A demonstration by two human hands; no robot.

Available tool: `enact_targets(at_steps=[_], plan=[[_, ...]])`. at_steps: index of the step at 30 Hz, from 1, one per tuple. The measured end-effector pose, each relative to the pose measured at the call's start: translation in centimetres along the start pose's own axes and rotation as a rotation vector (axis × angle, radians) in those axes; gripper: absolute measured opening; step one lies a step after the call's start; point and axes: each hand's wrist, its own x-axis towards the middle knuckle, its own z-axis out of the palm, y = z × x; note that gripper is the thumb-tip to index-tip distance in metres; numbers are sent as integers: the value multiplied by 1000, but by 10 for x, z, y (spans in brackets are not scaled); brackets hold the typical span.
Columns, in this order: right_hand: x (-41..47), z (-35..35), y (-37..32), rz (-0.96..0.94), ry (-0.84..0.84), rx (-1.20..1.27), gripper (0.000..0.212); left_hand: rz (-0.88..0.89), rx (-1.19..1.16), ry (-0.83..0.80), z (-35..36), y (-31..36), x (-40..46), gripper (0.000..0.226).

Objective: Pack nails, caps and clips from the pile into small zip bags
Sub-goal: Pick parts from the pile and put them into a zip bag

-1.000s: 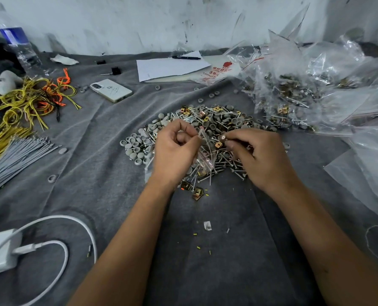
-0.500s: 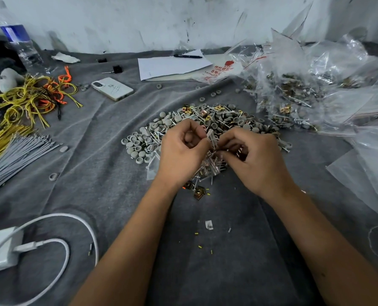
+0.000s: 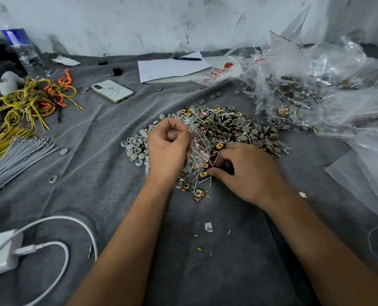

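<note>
The left hand [image 3: 169,151] held a small clear bag [image 3: 200,142] up over the near edge of the pile [image 3: 225,129], its fingers curled and pinching the bag's mouth. A few nails and what looked like a clip showed through the plastic, so this bag was judged partly filled. The right hand [image 3: 247,171] was down on the pile just beside the bag, fingers bent and drawn together over loose pieces; whether they had closed on a nail or a clip could not be told, since the knuckles hid the fingertips.

The pile lay on the grey cloth [image 3: 95,151] in front of the person: grey caps [image 3: 135,149] spread along its left side, nails and brass clips [image 3: 198,193] mixed through the middle and spilling toward the near edge. It was large, and a few caps lay strayed across the cloth beyond it.

To the right, well apart from the hands, a heap of filled bags [image 3: 293,98] lay tumbled together, with nails, caps and clips visible inside them. Nearer the right edge lay what seemed to be empty bags [image 3: 371,173].

By that evidence a good many bags were done, one was in hand, and most of the work remained: the pile was far from used up.
</note>
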Motion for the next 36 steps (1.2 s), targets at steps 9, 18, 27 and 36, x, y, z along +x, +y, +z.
enact_targets(at_steps=[9,18,27,36], plan=[[-1,-4,-1,-4,-90,-3,6,-42,-19,39,0,-1,1,16],[1,-11,4,37,235,295,2,1,73,-7,3,2,-3,15],[0,-9,4,-155,230,192,15,82,187,-140,10,0,-8,14],[-1,-14,3,-74,306,335,19,28,75,-44,3,1,-2,20]])
